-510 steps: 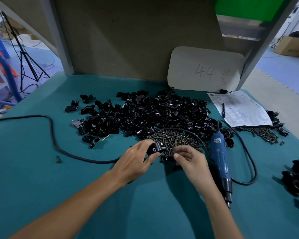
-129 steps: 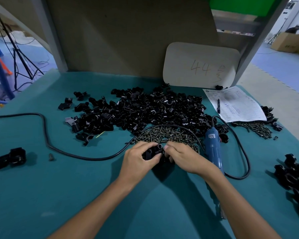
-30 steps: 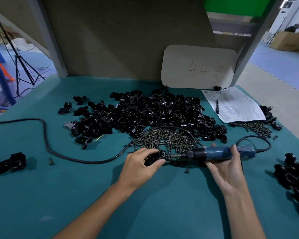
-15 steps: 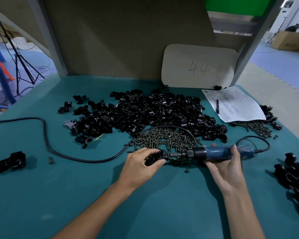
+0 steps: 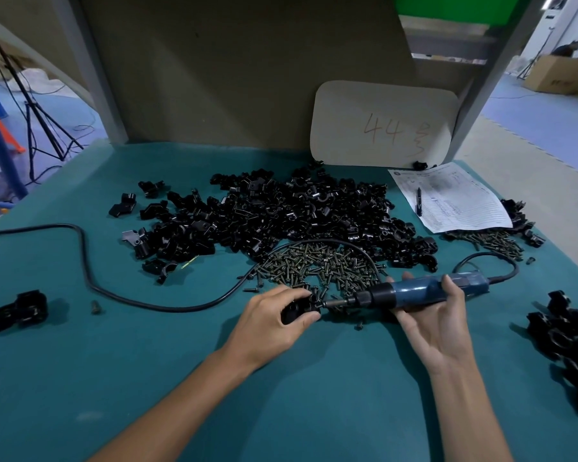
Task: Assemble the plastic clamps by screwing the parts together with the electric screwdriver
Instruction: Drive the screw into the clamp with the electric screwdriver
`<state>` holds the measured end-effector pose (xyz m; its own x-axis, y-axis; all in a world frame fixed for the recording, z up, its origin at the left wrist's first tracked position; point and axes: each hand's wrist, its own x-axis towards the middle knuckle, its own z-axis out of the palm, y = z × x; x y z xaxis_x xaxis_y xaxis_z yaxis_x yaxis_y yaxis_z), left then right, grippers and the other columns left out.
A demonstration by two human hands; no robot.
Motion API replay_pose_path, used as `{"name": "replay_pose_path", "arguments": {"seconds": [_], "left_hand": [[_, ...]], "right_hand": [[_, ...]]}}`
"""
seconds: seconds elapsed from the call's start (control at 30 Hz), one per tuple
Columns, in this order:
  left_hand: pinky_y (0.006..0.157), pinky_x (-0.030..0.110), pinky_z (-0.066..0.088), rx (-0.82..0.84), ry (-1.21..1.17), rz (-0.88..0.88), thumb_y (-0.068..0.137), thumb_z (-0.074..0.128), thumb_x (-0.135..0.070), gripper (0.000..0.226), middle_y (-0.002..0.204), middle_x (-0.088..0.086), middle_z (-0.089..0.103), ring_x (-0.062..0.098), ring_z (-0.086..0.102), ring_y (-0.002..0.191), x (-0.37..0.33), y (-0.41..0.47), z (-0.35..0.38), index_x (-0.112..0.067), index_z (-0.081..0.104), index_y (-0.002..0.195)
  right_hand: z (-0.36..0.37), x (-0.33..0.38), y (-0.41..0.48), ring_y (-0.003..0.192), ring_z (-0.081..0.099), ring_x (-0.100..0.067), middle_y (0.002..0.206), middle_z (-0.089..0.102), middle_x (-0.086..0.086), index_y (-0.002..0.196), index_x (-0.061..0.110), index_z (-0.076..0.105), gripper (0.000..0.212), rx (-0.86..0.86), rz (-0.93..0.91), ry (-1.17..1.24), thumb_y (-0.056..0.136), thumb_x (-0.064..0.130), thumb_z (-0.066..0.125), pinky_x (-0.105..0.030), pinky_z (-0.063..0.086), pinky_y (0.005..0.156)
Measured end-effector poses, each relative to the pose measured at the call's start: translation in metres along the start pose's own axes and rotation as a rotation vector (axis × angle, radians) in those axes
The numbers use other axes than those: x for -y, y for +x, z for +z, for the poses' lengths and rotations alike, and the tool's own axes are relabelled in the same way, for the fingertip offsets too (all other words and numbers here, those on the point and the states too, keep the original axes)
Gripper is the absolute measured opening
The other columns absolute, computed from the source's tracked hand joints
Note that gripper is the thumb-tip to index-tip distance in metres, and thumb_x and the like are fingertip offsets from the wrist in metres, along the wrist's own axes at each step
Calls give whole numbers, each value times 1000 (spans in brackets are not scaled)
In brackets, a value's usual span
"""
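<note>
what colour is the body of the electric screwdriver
Blue body with a black front collar; the electric screwdriver shows best in the head view.

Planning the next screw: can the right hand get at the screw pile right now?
Probably not yet: the right hand grips the electric screwdriver, its bit at the clamp in the left hand. The screw pile lies close beyond, open but for a cord.

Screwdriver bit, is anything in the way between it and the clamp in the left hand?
Nothing visible. The electric screwdriver in the right hand lies level, its bit right at the clamp gripped by the left hand. The pile of screws lies farther back, clear of that line.
</note>
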<state>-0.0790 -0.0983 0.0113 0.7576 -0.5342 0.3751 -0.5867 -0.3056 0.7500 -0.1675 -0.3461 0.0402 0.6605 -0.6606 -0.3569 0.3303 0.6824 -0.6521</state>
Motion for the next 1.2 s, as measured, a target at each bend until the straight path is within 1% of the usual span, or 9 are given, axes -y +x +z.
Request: {"name": "replay_pose_path", "arguments": {"seconds": [0.03, 0.13, 0.3, 0.47, 0.53, 0.67, 0.77, 0.93, 1.2], "left_hand": [[85, 10, 47, 21, 5, 13, 87, 71, -50, 44, 106, -20, 67, -2, 61, 100, 0, 0, 0, -21, 70, 121], [80, 27, 53, 78, 32, 65, 91, 71, -43, 39, 105, -14, 66, 6, 62, 94, 0, -2, 1, -22, 67, 123], [76, 21, 51, 88, 59, 107, 92, 67, -48, 39, 107, -20, 63, 2, 60, 91, -1, -4, 0, -26, 65, 124], [74, 31, 52, 87, 59, 93, 93, 64, -51, 43, 102, -12, 65, 11, 62, 88, 0, -4, 0, -25, 64, 126], [74, 30, 51, 77, 59, 96, 93, 65, -48, 40, 101, -12, 65, 11, 62, 87, -1, -4, 0, -24, 65, 125], [80, 17, 51, 24, 32, 81, 91, 69, -43, 41, 105, -16, 65, 2, 61, 93, -4, -2, -1, -19, 67, 123], [84, 13, 49, 7, 27, 85, 91, 70, -42, 43, 106, -14, 65, 1, 61, 95, -5, -2, -1, -14, 67, 124], [84, 8, 45, 10, 49, 93, 92, 70, -40, 43, 108, -12, 65, 1, 59, 97, -6, -2, -1, -12, 67, 124], [82, 26, 54, 8, 76, 111, 93, 69, -37, 42, 109, -7, 66, 7, 62, 95, -6, -3, -1, -11, 66, 126]], "right_hand": [[-7, -7, -6, 111, 70, -39, 106, 69, -13, 120, 16, 48, 36, 96, 87, -46, 99, 44, 57, -51, 55, 91], [-16, 2, 0, 111, 70, -39, 100, 69, -11, 113, 18, 48, 29, 191, 32, -25, 96, 39, 57, -51, 55, 93], [-17, 12, 2, 115, 68, -38, 102, 69, -7, 99, 20, 57, 18, 273, 40, 8, 95, 36, 49, -49, 54, 96], [-17, 13, -6, 118, 66, -36, 105, 68, -7, 100, 23, 62, 25, 350, 9, 77, 97, 35, 40, -50, 56, 95], [-17, 9, -5, 123, 63, -38, 108, 66, -9, 105, 21, 60, 24, 300, 11, 4, 102, 42, 49, -51, 52, 98], [-13, 4, -4, 120, 64, -44, 122, 59, -17, 129, 17, 49, 48, 228, 22, -58, 98, 53, 53, -57, 48, 100], [-12, 3, -4, 119, 65, -44, 124, 60, -20, 133, 18, 48, 51, 227, 30, -39, 97, 53, 55, -58, 51, 97], [-11, 3, -4, 121, 64, -44, 111, 68, -17, 131, 20, 47, 46, 247, 37, -82, 99, 51, 57, -50, 60, 88], [-16, 1, 2, 122, 64, -40, 115, 70, -13, 149, 15, 38, 71, 217, 27, -83, 92, 50, 63, -49, 61, 89]]}}
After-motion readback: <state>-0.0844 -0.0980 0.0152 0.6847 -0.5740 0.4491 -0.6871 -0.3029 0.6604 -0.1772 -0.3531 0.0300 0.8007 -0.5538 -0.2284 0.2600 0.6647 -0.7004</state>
